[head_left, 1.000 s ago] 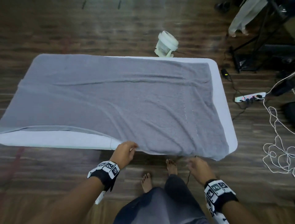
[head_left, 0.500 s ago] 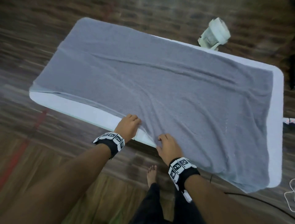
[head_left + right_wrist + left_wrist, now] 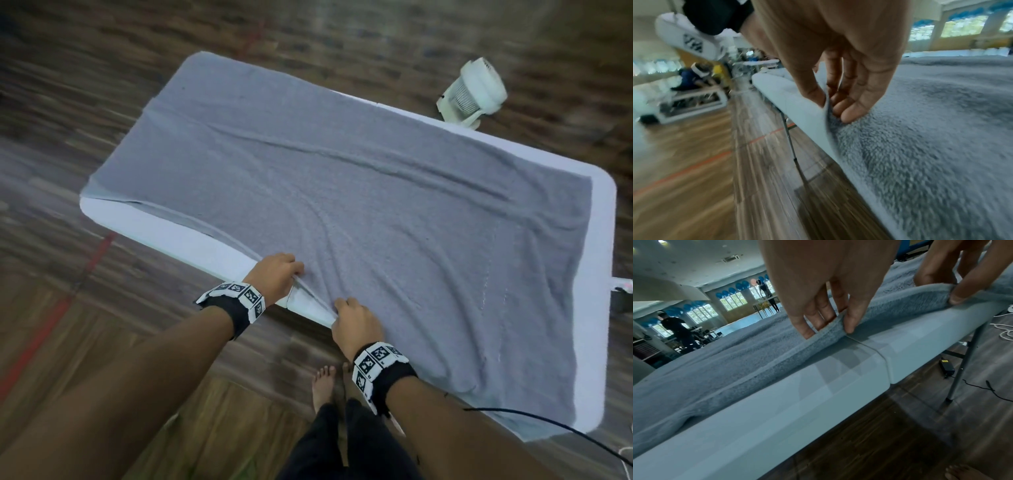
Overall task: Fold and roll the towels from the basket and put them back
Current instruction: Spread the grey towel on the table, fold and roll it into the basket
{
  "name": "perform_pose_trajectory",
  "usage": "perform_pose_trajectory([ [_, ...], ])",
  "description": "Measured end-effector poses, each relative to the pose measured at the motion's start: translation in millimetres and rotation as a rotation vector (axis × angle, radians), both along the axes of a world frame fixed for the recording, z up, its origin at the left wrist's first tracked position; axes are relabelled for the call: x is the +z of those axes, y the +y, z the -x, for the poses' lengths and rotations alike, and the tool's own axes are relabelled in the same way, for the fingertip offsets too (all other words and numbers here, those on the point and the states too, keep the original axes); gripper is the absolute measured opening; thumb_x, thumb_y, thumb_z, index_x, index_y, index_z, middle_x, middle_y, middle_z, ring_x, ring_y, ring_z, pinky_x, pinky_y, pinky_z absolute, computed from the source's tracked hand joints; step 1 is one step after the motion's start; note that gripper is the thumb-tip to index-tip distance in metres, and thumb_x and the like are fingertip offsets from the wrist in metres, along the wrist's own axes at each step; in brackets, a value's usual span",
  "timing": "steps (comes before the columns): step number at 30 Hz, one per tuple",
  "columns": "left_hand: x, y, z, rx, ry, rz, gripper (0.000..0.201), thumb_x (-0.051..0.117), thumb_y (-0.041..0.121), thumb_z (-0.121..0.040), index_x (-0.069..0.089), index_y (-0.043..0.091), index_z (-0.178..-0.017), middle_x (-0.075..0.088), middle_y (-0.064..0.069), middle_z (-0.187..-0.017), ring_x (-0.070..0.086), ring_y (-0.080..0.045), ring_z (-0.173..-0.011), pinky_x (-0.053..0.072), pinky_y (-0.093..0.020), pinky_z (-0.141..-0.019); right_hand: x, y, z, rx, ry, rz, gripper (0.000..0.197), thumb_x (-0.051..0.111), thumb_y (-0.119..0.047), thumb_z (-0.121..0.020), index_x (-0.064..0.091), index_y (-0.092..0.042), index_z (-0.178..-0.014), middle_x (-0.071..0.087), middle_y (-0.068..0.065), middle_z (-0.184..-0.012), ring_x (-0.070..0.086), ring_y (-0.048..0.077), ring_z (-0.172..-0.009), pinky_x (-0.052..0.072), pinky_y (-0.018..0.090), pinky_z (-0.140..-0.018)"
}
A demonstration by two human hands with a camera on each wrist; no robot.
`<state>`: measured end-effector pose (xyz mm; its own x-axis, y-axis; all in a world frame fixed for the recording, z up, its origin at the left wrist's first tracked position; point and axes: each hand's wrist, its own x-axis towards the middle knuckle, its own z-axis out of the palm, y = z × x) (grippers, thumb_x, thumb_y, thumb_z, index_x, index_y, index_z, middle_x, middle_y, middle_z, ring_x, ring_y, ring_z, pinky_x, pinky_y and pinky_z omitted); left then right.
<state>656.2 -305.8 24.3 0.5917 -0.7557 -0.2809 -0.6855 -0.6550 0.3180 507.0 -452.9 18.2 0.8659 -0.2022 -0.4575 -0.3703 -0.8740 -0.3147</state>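
Observation:
A large grey towel (image 3: pixel 359 192) lies spread over a white folding table (image 3: pixel 178 240), covering most of its top. My left hand (image 3: pixel 277 272) pinches the towel's near edge between thumb and fingers (image 3: pixel 830 327), lifting it slightly off the table. A short way to the right along the same edge, my right hand (image 3: pixel 354 322) pinches the towel hem (image 3: pixel 828 112) as well. In the left wrist view the right hand (image 3: pixel 953 285) shows at upper right, gripping the raised edge. No basket is in view.
A small white fan (image 3: pixel 474 90) stands on the wooden floor beyond the table's far edge. A black cable (image 3: pixel 548 423) runs across the floor at lower right. My bare feet (image 3: pixel 323 383) are close to the table's near edge. Table legs (image 3: pixel 966 356) stand beneath.
My right hand came up from below the table and took hold of the towel's near edge beside the left hand. The head view swung left and closer.

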Motion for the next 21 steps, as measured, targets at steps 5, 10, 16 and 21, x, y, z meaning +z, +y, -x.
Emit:
perform_pose_trajectory([
  [5,26.8,12.3,10.4,0.028,-0.012,0.041,0.022,0.059,-0.003,-0.082,0.072,0.006,-0.097,0.064,-0.012,-0.086,0.061,-0.034,-0.083,0.049,-0.039,-0.070,21.6,-17.4,13.6,-0.133,-0.124,-0.146,0.022,0.050,-0.016,-0.091,0.060,-0.019,-0.111,0.064,0.005,-0.104,0.061,0.027,-0.091,0.050,0.033,-0.074],
  [10,47.4,27.1,29.0,0.096,-0.051,0.101,0.018,0.058,-0.001,-0.085,0.071,0.005,-0.096,0.066,-0.013,-0.088,0.061,-0.032,-0.085,0.047,-0.037,-0.072,37.2,-18.7,27.1,-0.098,-0.228,-0.242,0.012,0.055,-0.012,-0.090,0.063,-0.017,-0.098,0.056,0.003,-0.100,0.058,0.023,-0.083,0.050,0.035,-0.074],
  [16,38.9,59.2,47.6,0.184,-0.016,0.063,0.019,0.059,0.001,-0.081,0.071,0.009,-0.093,0.066,-0.010,-0.089,0.061,-0.034,-0.090,0.049,-0.039,-0.074,38.7,3.9,32.7,0.027,-0.131,-0.283,0.014,0.055,-0.010,-0.088,0.063,-0.017,-0.096,0.056,0.004,-0.101,0.060,0.026,-0.090,0.049,0.034,-0.078],
  [21,19.4,71.6,53.6,0.110,0.144,-0.096,0.030,0.057,0.012,-0.083,0.068,0.018,-0.111,0.067,-0.005,-0.109,0.059,-0.025,-0.106,0.046,-0.036,-0.091,25.2,15.4,24.6,0.180,0.162,-0.259,0.014,0.056,-0.017,-0.089,0.065,-0.023,-0.098,0.066,0.003,-0.111,0.061,0.023,-0.105,0.045,0.028,-0.089],
])
